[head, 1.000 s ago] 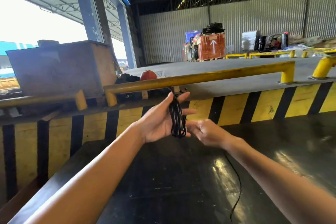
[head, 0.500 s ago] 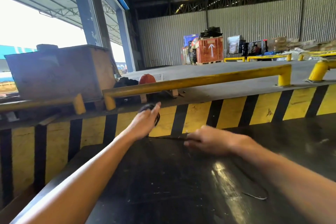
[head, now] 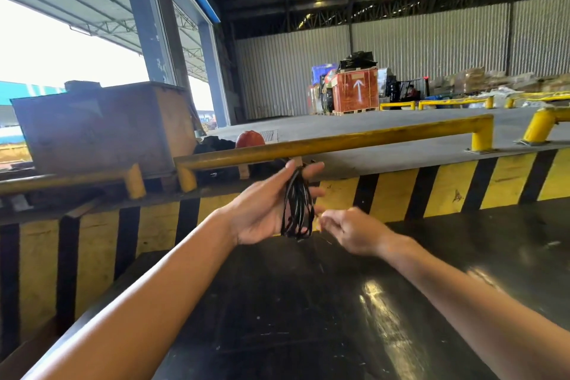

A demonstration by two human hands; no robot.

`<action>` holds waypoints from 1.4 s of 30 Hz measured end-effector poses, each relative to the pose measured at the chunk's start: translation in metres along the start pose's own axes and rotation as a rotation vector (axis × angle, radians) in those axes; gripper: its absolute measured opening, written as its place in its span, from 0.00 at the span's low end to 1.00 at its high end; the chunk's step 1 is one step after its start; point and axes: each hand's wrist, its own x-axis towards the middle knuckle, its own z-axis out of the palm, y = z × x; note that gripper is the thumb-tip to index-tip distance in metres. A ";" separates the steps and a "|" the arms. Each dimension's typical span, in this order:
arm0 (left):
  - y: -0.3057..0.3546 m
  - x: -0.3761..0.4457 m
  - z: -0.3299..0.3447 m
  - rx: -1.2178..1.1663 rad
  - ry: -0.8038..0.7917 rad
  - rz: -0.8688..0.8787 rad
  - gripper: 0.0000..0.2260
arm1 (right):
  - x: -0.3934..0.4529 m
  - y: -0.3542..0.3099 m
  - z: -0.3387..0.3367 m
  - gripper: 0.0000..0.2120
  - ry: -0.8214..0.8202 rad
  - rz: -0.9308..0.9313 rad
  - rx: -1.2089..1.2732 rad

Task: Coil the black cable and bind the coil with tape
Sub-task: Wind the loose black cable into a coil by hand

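Observation:
A black cable [head: 297, 207] hangs in several long loops around the fingers of my left hand [head: 262, 210], palm turned right and raised above the dark table [head: 308, 318]. My right hand [head: 351, 233] is just to the right of the coil's lower end, fingers curled and blurred near the loops. Whether it pinches a strand of the cable is not clear. No tape is visible.
A yellow steel rail [head: 339, 142] runs behind the hands on a yellow-and-black striped kerb [head: 401, 194]. An orange hard hat [head: 249, 139] and a rusty metal box [head: 101, 129] sit at the back left. Crates [head: 357, 89] stand far off.
Half a second ago my left hand was stretched forward, back up, and the right lay low on the table. Now the left has turned palm-up with the coil showing, and the right has risen beside it.

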 end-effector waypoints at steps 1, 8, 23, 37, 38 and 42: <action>0.003 0.003 -0.001 -0.064 0.032 0.052 0.20 | -0.005 -0.007 0.010 0.13 -0.063 -0.003 0.033; 0.004 0.016 -0.005 -0.117 0.361 0.315 0.22 | -0.030 -0.055 0.032 0.18 -0.216 -0.076 0.031; -0.032 -0.002 -0.024 0.843 0.214 -0.325 0.22 | -0.008 -0.045 -0.061 0.09 0.121 -0.204 0.053; -0.027 0.010 0.004 -0.028 0.247 0.063 0.30 | -0.009 -0.042 0.008 0.15 0.068 0.356 1.193; -0.026 0.012 0.002 -0.057 0.306 0.088 0.30 | -0.009 -0.045 0.009 0.15 0.065 0.358 1.240; -0.023 0.014 -0.008 -0.172 0.498 0.142 0.29 | -0.007 -0.053 0.010 0.16 0.111 0.344 1.335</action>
